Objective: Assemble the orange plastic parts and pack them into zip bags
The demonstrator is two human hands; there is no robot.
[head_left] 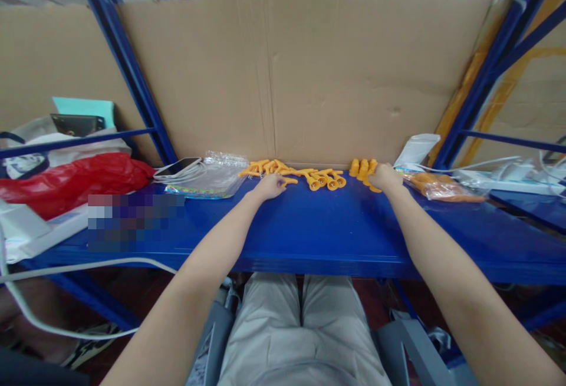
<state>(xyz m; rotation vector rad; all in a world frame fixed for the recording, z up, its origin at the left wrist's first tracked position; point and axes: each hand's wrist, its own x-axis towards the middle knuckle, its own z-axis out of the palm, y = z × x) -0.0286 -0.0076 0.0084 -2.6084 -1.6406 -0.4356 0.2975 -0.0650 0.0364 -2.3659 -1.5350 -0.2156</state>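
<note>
Light trousers (269,330) sit below the blue table (313,233). On top, the left hand (268,187) is at yellow forked pieces (327,180), the right hand (385,178) at yellow stubby pieces (363,169); I can't tell if either grips. Bunches are laid out; what's left doesn't show.

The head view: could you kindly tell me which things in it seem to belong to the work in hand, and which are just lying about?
Seem part of the work:
branched orange pieces, by the left hand;
stubby orange pieces, at the right hand;
perhaps the bagged orange items.

Seem just lying about:
red plastic bag;
dark-screened device;
teal item.
</note>
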